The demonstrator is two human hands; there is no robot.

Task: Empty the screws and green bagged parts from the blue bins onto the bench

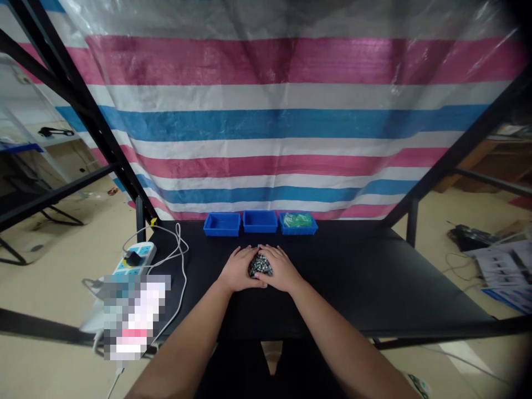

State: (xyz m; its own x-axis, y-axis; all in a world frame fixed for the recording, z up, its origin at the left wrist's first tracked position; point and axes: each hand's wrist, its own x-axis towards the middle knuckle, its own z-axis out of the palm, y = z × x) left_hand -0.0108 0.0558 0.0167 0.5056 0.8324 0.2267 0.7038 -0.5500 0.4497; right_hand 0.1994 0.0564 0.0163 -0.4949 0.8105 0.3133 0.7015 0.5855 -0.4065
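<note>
Grey metal bits form a small heap near the middle of the black desk, cupped between both hands. Left hand and right hand press in from either side, fingertips meeting behind the heap, palms curled against it. Along the far edge of the desk stand three blue trays in a row; the rightmost holds green pieces. At the desk's left edge lie a power strip and white cables.
</note>
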